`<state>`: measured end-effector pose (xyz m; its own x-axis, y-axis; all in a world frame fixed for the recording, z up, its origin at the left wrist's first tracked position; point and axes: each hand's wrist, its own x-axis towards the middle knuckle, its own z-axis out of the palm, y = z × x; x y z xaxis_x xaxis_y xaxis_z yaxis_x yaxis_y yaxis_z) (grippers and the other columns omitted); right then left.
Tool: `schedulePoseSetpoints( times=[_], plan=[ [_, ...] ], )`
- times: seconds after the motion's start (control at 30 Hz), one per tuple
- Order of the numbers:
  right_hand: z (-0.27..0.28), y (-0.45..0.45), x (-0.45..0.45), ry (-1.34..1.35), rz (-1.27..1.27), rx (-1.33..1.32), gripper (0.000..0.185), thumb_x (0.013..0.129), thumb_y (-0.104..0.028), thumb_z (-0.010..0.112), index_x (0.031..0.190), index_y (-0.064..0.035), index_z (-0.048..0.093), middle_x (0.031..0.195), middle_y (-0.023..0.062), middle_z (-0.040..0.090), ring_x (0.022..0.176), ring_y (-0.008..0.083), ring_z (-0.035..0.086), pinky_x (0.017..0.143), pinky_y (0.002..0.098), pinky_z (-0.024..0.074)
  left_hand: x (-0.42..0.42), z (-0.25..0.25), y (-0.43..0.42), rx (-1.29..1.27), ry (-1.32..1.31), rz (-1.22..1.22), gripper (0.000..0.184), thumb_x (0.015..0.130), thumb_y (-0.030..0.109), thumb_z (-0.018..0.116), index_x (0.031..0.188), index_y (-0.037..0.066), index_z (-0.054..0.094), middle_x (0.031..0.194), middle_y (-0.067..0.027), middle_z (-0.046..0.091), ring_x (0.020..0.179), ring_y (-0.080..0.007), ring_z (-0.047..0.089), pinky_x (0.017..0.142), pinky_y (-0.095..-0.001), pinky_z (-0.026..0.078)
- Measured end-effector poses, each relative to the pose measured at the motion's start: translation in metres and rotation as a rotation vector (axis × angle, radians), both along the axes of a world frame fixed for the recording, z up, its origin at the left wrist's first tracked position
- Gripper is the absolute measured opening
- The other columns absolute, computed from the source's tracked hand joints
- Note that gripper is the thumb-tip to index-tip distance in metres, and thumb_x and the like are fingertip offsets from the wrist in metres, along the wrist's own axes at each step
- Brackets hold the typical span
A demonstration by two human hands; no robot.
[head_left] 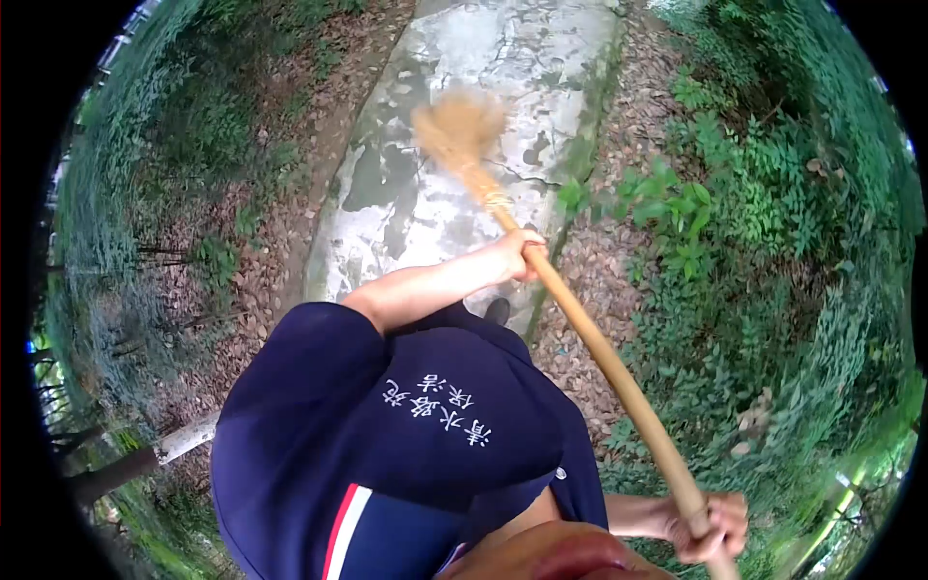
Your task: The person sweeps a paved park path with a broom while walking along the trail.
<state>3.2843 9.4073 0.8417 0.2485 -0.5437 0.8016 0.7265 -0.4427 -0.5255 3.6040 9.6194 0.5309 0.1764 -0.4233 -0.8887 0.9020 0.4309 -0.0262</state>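
A long-handled broom (619,377) slants from the lower right up to the path, its straw head (462,121) blurred over the concrete. My left hand (522,253) is wrapped round the handle just below the bound neck of the broom, with that arm reaching across in front of my body. Near the handle's upper end, at the lower right of the view, my right hand (713,527) grips it with closed fingers.
The cracked concrete path (387,193) runs ahead, with mossy edges. Dry leaves (280,222) lie along both sides. Green bushes (773,184) border the right side. A pale-banded trunk (188,437) is at the lower left. One shoe (498,310) shows on the path.
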Motion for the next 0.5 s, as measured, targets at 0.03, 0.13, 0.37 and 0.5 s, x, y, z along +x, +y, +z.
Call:
schedulePoseSetpoints(
  times=[0.03, 0.13, 0.37, 0.5],
  plan=[
    [-0.010, -0.017, 0.015, -0.006, -0.048, 0.086, 0.003, 0.073, -0.005, 0.053, 0.073, -0.0018, 0.053, 0.058, 0.0078, 0.052, 0.054, 0.0168, 0.047, 0.055, 0.0273, 0.0382, 0.014, -0.004, -0.008, 0.001, 0.004, 0.004, 0.013, 0.069, 0.007, 0.059, 0.066, 0.007, 0.047, 0.062, -0.0048, 0.051, 0.059, -0.0205, 0.052, 0.064, -0.0370, 0.045],
    [-0.029, -0.074, 0.048, -0.106, -0.026, 0.486, 0.006, 0.070, -0.003, 0.055, 0.071, -0.0044, 0.049, 0.054, 0.0045, 0.045, 0.051, 0.0166, 0.039, 0.055, 0.0293, 0.0332, 0.047, -0.009, -0.024, -0.036, 0.061, 0.127, 0.012, 0.069, 0.009, 0.056, 0.064, 0.006, 0.045, 0.059, -0.0070, 0.047, 0.056, -0.0222, 0.047, 0.062, -0.0383, 0.044],
    [-0.014, -0.068, 0.102, -0.080, -0.304, 0.205, 0.009, 0.075, -0.014, 0.053, 0.072, -0.0070, 0.051, 0.057, 0.0027, 0.045, 0.054, 0.0141, 0.046, 0.052, 0.0283, 0.0427, 0.150, 0.062, -0.091, -0.218, 0.063, 0.042, 0.013, 0.070, 0.004, 0.055, 0.067, 0.005, 0.042, 0.060, -0.0062, 0.044, 0.056, -0.0212, 0.046, 0.062, -0.0388, 0.044],
    [0.044, -0.021, 0.167, 0.071, -0.572, -0.207, 0.012, 0.083, -0.020, 0.047, 0.078, -0.0091, 0.047, 0.062, 0.0008, 0.041, 0.058, 0.0146, 0.044, 0.054, 0.0299, 0.0400, 0.201, 0.081, -0.141, -0.494, 0.014, -0.134, 0.014, 0.069, 0.003, 0.059, 0.071, 0.005, 0.046, 0.063, -0.0048, 0.050, 0.060, -0.0188, 0.053, 0.064, -0.0352, 0.047]
  ],
)
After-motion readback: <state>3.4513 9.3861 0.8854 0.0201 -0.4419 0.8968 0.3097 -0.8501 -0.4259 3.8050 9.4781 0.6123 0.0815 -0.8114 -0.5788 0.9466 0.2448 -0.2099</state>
